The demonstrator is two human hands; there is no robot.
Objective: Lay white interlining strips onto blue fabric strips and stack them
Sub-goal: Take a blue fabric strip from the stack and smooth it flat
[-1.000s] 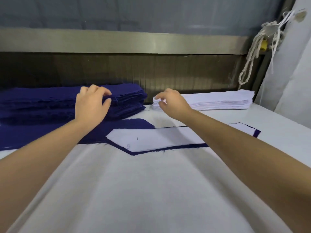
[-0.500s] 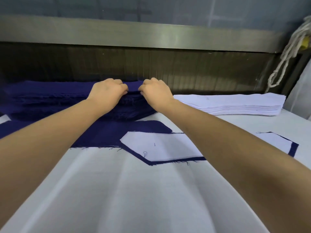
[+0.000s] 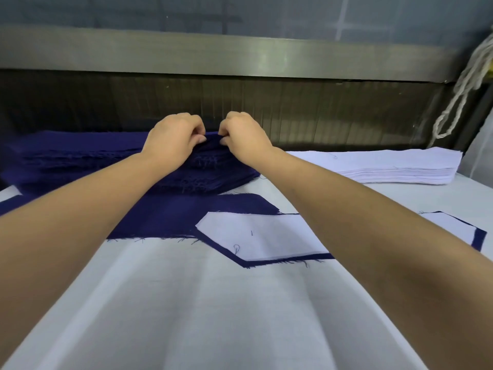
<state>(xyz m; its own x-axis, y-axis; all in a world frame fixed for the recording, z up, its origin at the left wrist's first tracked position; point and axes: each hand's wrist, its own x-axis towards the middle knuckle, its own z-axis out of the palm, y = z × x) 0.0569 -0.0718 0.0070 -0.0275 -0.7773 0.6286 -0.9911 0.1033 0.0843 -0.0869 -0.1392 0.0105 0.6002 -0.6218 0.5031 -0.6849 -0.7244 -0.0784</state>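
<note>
Both hands, left (image 3: 173,142) and right (image 3: 244,140), pinch the blue stack's (image 3: 80,158) top edge; best peel just one strip, slowly.

The left hand (image 3: 173,142) and right hand (image 3: 246,141) are bare, as are both forearms (image 3: 80,209) to the frame's edge. The nails seem short, though they are blurred.

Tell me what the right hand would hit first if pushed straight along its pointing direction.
Right hand, pinching the dark blue fabric stack, points away toward the back. Past the stack's top, likely the dark ribbed back panel first; gap unclear.
</note>
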